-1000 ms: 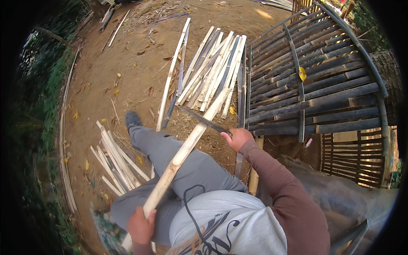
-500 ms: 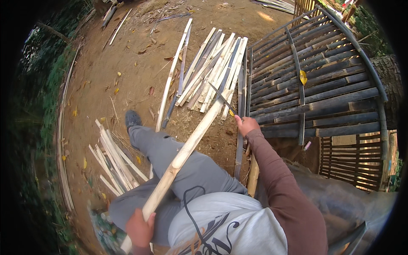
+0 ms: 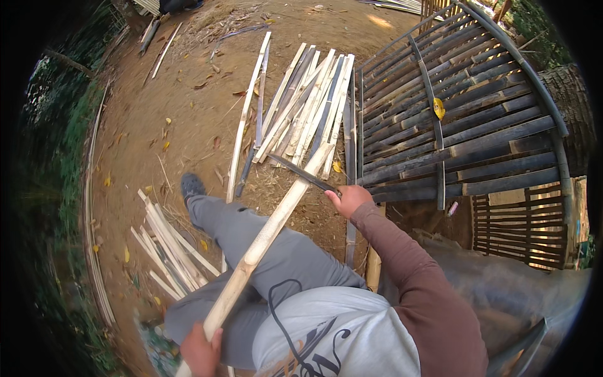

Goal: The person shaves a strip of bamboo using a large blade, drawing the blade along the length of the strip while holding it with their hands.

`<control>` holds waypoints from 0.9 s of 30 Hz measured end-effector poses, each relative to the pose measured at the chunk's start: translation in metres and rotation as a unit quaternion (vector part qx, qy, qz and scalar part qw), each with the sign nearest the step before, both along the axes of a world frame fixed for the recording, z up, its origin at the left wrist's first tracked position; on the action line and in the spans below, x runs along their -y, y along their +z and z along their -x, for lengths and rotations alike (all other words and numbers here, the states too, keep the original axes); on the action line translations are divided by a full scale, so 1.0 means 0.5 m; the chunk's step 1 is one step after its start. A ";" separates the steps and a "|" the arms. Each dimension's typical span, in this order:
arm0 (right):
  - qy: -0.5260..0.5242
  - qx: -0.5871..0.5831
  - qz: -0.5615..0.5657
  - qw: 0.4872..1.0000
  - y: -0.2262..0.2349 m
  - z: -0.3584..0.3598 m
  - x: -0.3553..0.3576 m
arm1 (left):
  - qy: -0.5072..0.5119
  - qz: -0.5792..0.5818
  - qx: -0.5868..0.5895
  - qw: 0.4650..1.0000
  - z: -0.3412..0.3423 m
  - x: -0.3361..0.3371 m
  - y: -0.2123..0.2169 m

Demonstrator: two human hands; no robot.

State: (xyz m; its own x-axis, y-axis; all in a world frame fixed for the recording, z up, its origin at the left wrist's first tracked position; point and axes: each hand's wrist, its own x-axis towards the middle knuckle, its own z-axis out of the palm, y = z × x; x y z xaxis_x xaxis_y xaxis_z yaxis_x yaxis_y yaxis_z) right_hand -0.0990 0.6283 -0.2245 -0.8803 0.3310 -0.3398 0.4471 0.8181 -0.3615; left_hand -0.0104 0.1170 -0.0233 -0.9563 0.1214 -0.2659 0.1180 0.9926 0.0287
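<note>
A long pale bamboo strip (image 3: 259, 246) slants across my lap, from the lower left up to the middle of the view. My left hand (image 3: 201, 352) is closed around its lower part. In my right hand (image 3: 350, 201) is the handle of a long dark knife (image 3: 304, 174). Its blade lies across the strip a little below the far end, pointing to the left. Whether the edge bites into the wood cannot be seen.
A pile of split bamboo strips (image 3: 308, 103) lies on the dirt ahead. More strips (image 3: 169, 248) lie left of my legs. At the right stands a dark bamboo slatted platform (image 3: 465, 119) with a yellow leaf (image 3: 438, 109) on it. Trees and undergrowth line the left side.
My right hand has drawn the knife along the strip toward me and slightly left, from near the far end to lower down. My left hand keeps its grip.
</note>
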 end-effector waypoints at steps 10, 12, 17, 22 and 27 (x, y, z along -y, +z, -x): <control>-0.191 -0.053 0.076 0.977 -0.066 0.036 -0.161 | 0.013 -0.002 -0.022 1.000 -0.030 0.049 -0.004; -0.123 -0.071 0.087 0.986 -0.008 0.010 -0.077 | 0.009 -0.007 -0.043 0.999 -0.033 0.057 -0.014; 0.113 -0.018 0.086 0.990 0.099 -0.056 0.111 | 0.011 0.009 -0.044 0.999 -0.029 0.059 -0.027; 0.181 -0.020 0.094 0.979 0.122 -0.084 0.171 | 0.018 0.000 -0.022 1.000 -0.014 -0.005 -0.032; 0.025 -0.019 0.028 0.999 -0.028 -0.013 0.005 | 0.004 -0.018 -0.052 0.998 -0.014 -0.011 -0.048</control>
State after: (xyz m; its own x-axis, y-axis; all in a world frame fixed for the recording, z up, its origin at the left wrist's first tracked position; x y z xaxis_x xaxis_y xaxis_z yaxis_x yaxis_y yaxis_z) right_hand -0.0925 0.6257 -0.2386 -0.9079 0.2674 -0.3229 0.3913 0.8168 -0.4238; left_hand -0.0033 0.1225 -0.0473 -0.9796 0.1219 -0.1600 0.1150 0.9920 0.0515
